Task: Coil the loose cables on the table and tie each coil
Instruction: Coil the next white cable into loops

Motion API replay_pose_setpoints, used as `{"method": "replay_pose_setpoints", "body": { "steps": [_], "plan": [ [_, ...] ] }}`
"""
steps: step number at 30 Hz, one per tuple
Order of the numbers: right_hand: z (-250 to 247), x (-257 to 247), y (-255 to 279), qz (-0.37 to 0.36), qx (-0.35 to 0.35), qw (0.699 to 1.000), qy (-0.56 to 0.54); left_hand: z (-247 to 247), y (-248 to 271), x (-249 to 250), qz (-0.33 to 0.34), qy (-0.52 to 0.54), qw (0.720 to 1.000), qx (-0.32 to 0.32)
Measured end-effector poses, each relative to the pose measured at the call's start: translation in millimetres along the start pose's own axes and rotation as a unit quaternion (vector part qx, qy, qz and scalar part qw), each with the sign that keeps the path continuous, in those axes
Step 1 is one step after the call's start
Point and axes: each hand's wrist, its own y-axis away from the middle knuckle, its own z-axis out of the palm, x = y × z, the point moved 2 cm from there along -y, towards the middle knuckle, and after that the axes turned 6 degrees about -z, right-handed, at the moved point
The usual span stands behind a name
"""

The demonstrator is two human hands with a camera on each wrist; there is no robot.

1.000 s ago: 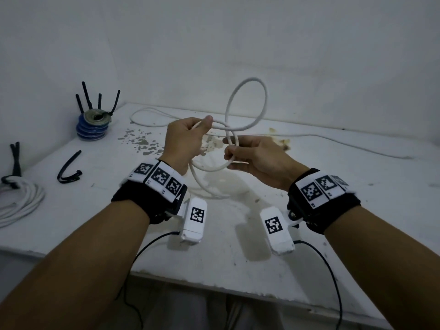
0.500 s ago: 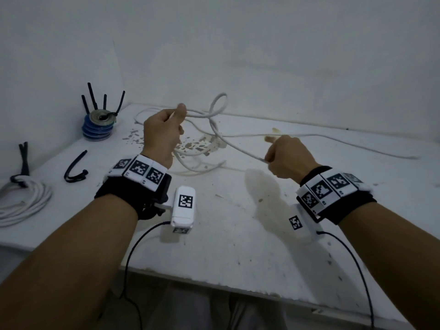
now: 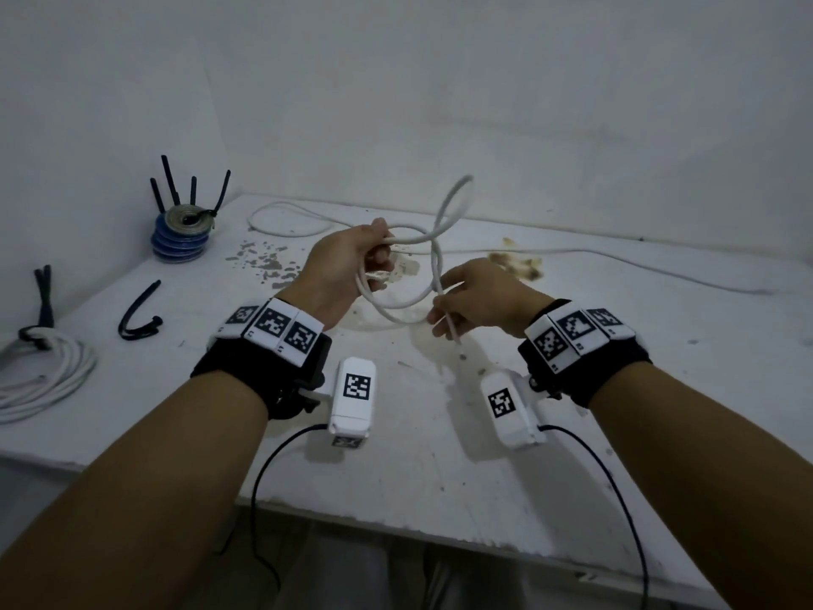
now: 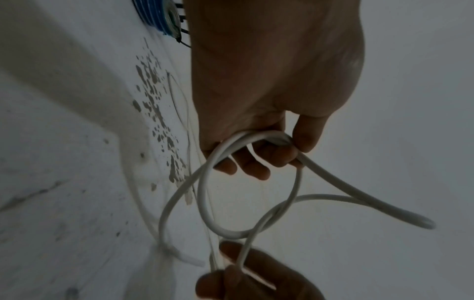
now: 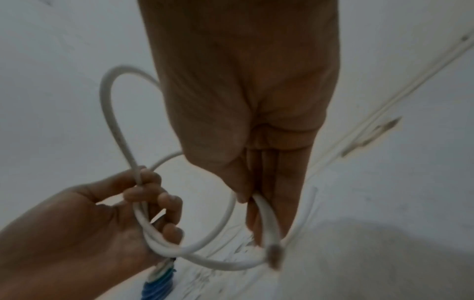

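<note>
Cable (image 3: 398, 308): white, round, thin, held in the air over the table (image 3: 440, 477), between both hands. From the head view, looks light yet springy, stiff enough to stand up in a loop above the hands unsupported; likely to uncoil if let go, so best gripped where the turns cross. Left hand (image 3: 338, 275) raised, palm turned inward, fingers curled round the gathered turns at their top. Right hand (image 3: 479, 297) lower and just beside, knuckles up, pinching one strand that runs down through the fist. Rest of the cable trails loose across the far table to the right. At far left, lies a coil (image 3: 39, 380) already bound with a black tie (image 3: 44, 297); nearby, a spare tie (image 3: 138, 314) and a blue spool (image 3: 180, 237). From the left wrist view, fingers (image 4: 246, 164) hooked under a bunch of strands, thumb clamped over them; two rounded turns hang below, one crossing the other, sheath smooth and probably a bit slippery. Right hand (image 4: 254, 282) seen at the bottom, gripping a strand. From the right wrist view, thumb and fingers (image 5: 266, 203) pressed on the strand, the blurred cable end (image 5: 274, 253) sticking out just past them; left hand (image 5: 84, 229) at lower left, closed round the turns.
</note>
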Motion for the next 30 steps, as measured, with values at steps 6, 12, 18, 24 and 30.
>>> {"method": "replay_pose_setpoints", "body": {
  "steps": [6, 12, 18, 24, 30],
  "plan": [
    [-48, 26, -6, -0.021, 0.202, 0.939, 0.279, -38, -3, 9, -0.02, 0.034, 0.997, 0.062],
    [-64, 43, -6, 0.015, 0.25, 0.906, 0.342, -40, 2, 6, -0.041, -0.024, 0.998, 0.027],
    [-13, 22, -17, -0.067, 0.047, 0.966, 0.247, 1, 7, -2, -0.031, -0.092, 0.993, -0.066],
    [1, 5, -22, -0.132, 0.088, 0.97, 0.186, 9, 5, -8, -0.061, -0.054, 0.99, -0.115],
    [11, 7, -13, -0.078, 0.025, 0.993, 0.08, 1, 7, -10, -0.054, -0.024, 0.988, -0.142]
  ]
}}
